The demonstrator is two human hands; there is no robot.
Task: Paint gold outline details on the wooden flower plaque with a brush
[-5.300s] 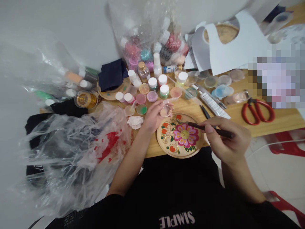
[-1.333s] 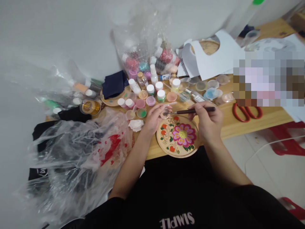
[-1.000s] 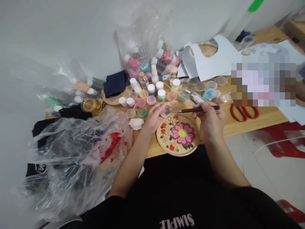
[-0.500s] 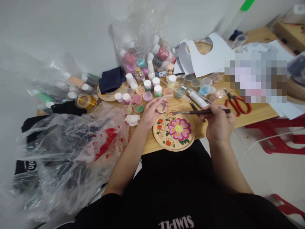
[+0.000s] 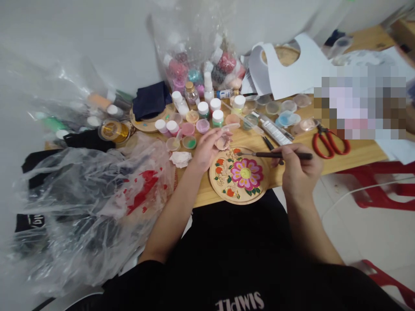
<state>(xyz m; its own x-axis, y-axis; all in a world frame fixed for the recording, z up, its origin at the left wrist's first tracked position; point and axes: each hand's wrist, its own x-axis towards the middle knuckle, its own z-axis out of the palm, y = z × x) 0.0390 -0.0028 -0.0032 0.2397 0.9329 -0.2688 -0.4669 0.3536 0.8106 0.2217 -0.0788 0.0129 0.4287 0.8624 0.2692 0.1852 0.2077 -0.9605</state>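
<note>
My left hand has its fingers wrapped round a small clear plastic cup with pale contents, tilted beside the upper left edge of a round wooden plaque. The plaque has gold outlines, a pink flower with a yellow centre, green leaves and orange fruits. In my right hand, a palette knife with a dark handle is pinched near the middle. Its thin metal tip is over an orange patch at the plaque's top; contact cannot be told. Dark tweezers lie partly behind my right fingers.
White-capped paint jars and small cups stand behind the plaque. A crumpled tissue is left of my left hand. A metal tube and red-handled pliers are at right. Clear plastic bags cover the left side.
The camera view has turned slightly, so the table things appear shifted. Both hands keep their holds on the cup and the palette knife, whose tip stays near the plaque's top.
</note>
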